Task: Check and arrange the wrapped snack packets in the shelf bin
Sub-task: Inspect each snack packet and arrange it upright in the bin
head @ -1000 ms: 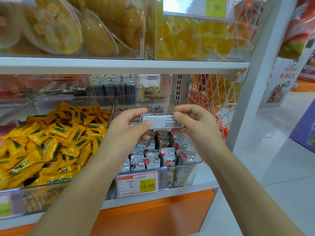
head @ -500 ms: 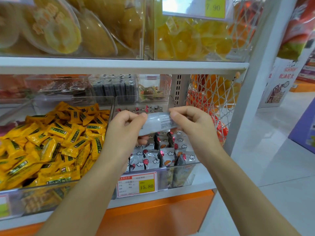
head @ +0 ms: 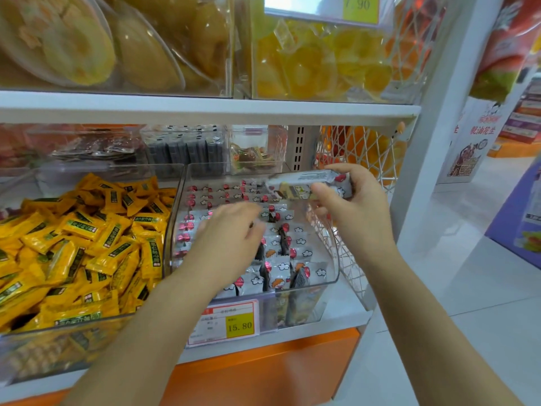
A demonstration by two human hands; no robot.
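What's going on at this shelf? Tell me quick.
A person is sorting snacks at a shop shelf. Their right-hand grip holds one wrapped packet up above the clear bin, its printed back showing. The left-hand grip is empty and reaches over the white packets standing in rows inside that bin. It is blurred, so contact is unclear. Yellow packets fill the neighbouring bin untouched.

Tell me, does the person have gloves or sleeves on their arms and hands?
No gloves: the left hand and the right hand are both bare. The left forearm and right forearm are bare too, with no sleeve reaching into view. I see no watch, bracelet or ring, though the left hand is a bit blurred.
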